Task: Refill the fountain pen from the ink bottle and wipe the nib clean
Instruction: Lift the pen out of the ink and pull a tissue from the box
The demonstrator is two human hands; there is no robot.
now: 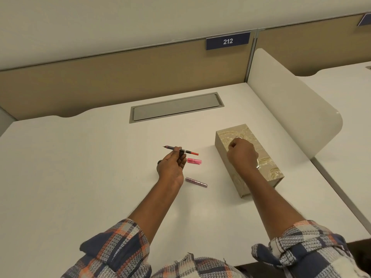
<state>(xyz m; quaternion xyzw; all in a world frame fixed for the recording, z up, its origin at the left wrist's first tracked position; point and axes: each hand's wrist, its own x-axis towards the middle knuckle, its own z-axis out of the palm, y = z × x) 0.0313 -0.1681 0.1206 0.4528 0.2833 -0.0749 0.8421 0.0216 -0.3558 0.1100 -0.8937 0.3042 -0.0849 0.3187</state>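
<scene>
On the white bench (pixel 80 167), the left hand (pixel 172 167) pinches the fountain pen's inner section (pixel 179 150) between thumb and fingertips, lifted clear of the surface and lying roughly level, with the nib pointing left and the red end pointing right. Just right of that hand lies a pink pen part (pixel 194 161), and nearer, a purple pen part (pixel 196 182), both flat on the bench. A small dark object (pixel 159 162) peeks out from behind the left hand; what it is cannot be told. The right hand (pixel 242 152) is clenched over the top of the gold-patterned tissue box (pixel 269 171) standing to the right; whether it grips a tissue cannot be told.
</scene>
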